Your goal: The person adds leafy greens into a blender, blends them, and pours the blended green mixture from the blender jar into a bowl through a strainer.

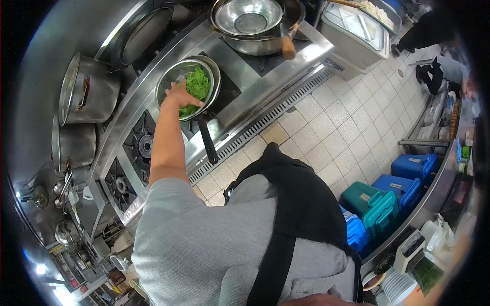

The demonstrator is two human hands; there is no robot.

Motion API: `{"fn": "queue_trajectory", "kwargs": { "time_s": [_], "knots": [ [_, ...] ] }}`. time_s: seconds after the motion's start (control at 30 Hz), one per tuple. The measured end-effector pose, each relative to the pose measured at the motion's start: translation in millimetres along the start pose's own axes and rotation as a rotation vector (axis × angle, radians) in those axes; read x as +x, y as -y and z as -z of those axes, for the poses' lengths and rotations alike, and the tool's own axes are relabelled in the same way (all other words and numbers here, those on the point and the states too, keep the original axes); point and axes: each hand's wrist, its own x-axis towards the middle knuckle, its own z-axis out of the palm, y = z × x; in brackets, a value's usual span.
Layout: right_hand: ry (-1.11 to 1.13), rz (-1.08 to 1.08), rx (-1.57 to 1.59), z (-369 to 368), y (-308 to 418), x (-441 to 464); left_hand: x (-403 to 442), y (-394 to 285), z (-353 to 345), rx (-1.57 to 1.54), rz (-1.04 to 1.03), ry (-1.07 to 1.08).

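My left hand point(178, 97) reaches into a metal bowl point(162, 84) on the stove, palm down, with its thumb stretched out over the rim side. Its fingers are apart and touch chopped green leaves point(198, 84) in the bowl. Under and beside the bowl is a pan with a long black handle point(207, 138) that points toward me. My right hand is not visible.
Large steel pots point(97, 94) stand left of the burners point(145, 145). A strainer point(248, 18) rests over a pan at the top. Lidded bins point(367, 204) sit under the right counter. Two other people are partly visible at the upper right.
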Motion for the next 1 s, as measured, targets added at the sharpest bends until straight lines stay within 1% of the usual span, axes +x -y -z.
{"fn": "queue_trajectory", "kwargs": {
  "time_s": [0.03, 0.07, 0.2, 0.27, 0.3, 0.37, 0.4, 0.47, 0.5, 0.57, 0.63, 0.7, 0.73, 0.8, 0.83, 0.9, 0.97, 1.0],
  "knots": [
    [-0.005, -0.005, -0.018, -8, 9, -7, 1, 0, 0, 0.016, 0.046, 0.075],
    [-0.017, -0.01, -0.031, -14, 19, -13, 17, 7, -6, -0.006, 0.044, 0.129],
    [-0.034, -0.024, -0.071, -35, 41, -32, 41, 23, -20, -0.071, 0.034, 0.137],
    [-0.04, -0.026, -0.079, -42, 47, -36, 53, 31, -23, -0.153, 0.005, 0.032],
    [-0.042, -0.026, -0.082, -45, 50, -38, 47, 27, -16, -0.154, 0.003, 0.034],
    [-0.043, -0.029, -0.096, -50, 54, -40, 33, 15, -5, -0.013, 0.075, 0.026],
    [-0.046, -0.032, -0.102, -51, 58, -44, 34, 11, -9, -0.014, 0.073, 0.031],
    [-0.047, -0.036, -0.112, -54, 61, -45, 39, 8, -18, 0.041, 0.063, -0.053],
    [-0.046, -0.037, -0.118, -53, 60, -46, 46, 10, -24, 0.039, 0.064, -0.048],
    [-0.042, -0.037, -0.134, -56, 63, -46, 63, 15, -37, -0.095, 0.035, -0.083],
    [-0.042, -0.038, -0.14, -55, 61, -47, 52, 7, -27, -0.071, 0.061, -0.095],
    [-0.04, -0.04, -0.14, -58, 60, -45, 56, 12, -27, -0.122, 0.066, -0.197],
    [-0.039, -0.039, -0.143, -60, 61, -44, 59, 19, -25, -0.121, 0.066, -0.198],
    [-0.035, -0.037, -0.144, -61, 63, -45, 71, 37, -20, -0.205, 0.147, -0.179],
    [-0.036, -0.038, -0.148, -60, 61, -45, 76, 48, -19, -0.204, 0.145, -0.177],
    [-0.035, -0.04, -0.143, -61, 58, -44, 77, 61, -14, -0.237, 0.07, -0.35],
    [-0.029, -0.04, -0.146, -63, 57, -42, 71, 65, -4, -0.261, 0.043, -0.349],
    [-0.026, -0.041, -0.149, -63, 56, -42, 68, 65, -2, -0.293, -0.007, -0.347]
  ]
}}
